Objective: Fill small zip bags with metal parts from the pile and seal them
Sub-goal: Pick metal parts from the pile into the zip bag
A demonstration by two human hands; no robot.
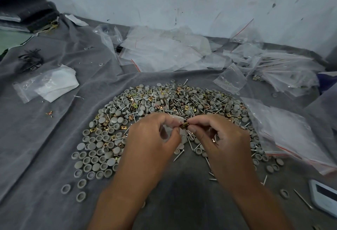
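A wide pile of parts (164, 105) lies on the grey cloth: grey round caps, brass square clips and silver nails. Over its near side my left hand (151, 138) pinches a small clear zip bag (183, 136) by its top, the bag mostly hidden behind my fingers. My right hand (220, 138) pinches a brass clip (184, 125) at the bag's mouth, fingertips of both hands almost touching. A small shiny part shows in my right palm.
Empty zip bags (164, 51) are heaped at the back by the wall. More bags (291, 135) lie stacked on the right. A bag over white paper (47, 83) is at left, black wires (30, 60) beyond. A white device (324, 197) sits near right.
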